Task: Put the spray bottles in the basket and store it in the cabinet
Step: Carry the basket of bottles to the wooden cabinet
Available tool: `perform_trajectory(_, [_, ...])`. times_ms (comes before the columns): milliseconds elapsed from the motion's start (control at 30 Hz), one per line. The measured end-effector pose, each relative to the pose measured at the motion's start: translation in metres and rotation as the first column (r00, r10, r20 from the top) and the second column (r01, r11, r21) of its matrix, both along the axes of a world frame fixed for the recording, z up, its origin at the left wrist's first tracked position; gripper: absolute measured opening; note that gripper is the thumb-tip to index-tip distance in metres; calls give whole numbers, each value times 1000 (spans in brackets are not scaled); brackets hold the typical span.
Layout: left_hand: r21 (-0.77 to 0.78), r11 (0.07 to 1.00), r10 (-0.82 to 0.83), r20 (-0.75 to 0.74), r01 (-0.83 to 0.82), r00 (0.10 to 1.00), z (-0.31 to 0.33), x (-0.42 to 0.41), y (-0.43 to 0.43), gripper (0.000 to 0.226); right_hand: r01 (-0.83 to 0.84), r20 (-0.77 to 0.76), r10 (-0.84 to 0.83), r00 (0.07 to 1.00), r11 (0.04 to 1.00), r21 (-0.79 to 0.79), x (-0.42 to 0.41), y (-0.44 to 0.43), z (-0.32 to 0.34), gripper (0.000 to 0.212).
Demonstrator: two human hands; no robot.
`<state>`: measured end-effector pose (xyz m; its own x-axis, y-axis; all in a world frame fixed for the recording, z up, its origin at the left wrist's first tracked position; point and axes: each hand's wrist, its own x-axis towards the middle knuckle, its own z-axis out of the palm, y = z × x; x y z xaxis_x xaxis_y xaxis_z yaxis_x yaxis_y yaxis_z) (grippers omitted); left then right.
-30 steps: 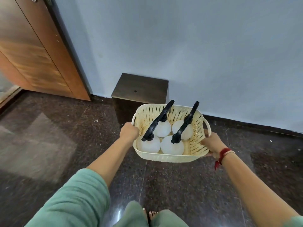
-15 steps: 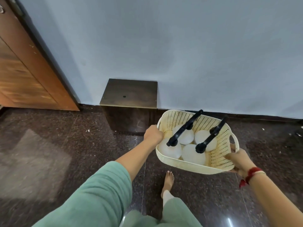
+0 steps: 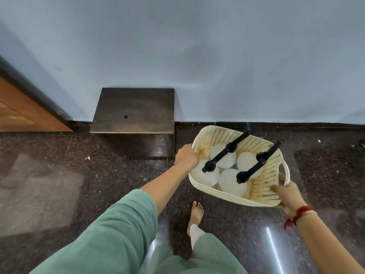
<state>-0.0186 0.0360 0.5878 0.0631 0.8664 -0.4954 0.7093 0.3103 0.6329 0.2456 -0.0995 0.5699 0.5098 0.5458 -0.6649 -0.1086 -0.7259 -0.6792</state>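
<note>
I carry a cream perforated basket (image 3: 264,180) above the dark floor, at the right of the head view. Inside it stand several white spray bottles (image 3: 231,183) with black trigger heads (image 3: 227,151). My left hand (image 3: 186,156) grips the basket's left rim. My right hand (image 3: 287,194) holds its right side just below the loop handle. The basket tilts slightly toward me. No cabinet door shows open in this view.
A low dark wooden stool (image 3: 134,111) stands against the pale blue wall (image 3: 197,46), left of the basket. A wooden door or panel (image 3: 17,113) is at the far left. My bare foot (image 3: 195,214) is on the polished granite floor (image 3: 49,175).
The basket and both hands have shifted to the right and lower in view. The stool now lies to the left of the basket instead of behind it, and one foot has stepped forward.
</note>
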Motion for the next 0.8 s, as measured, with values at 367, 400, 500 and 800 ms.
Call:
perform_trajectory(367, [46,998,-31,-143,38,989,-37,-3,91,27,-163,-2,163,987,986,19,8,111,-26,51])
perform_trajectory(400, [50,997,-54,-157,62,986,-42,-5,97,26,-161,-22,162,987,987,18,7,114,-33,53])
perform_trajectory(500, [31,992,-115,-165,122,980,-56,-4,111,23,-114,-68,113,991,994,-2,2,113,-57,56])
perform_trajectory(800, [-74,986,-163,-176,152,971,-116,2,126,21,-9,-73,3,997,997,-75,-5,110,-116,57])
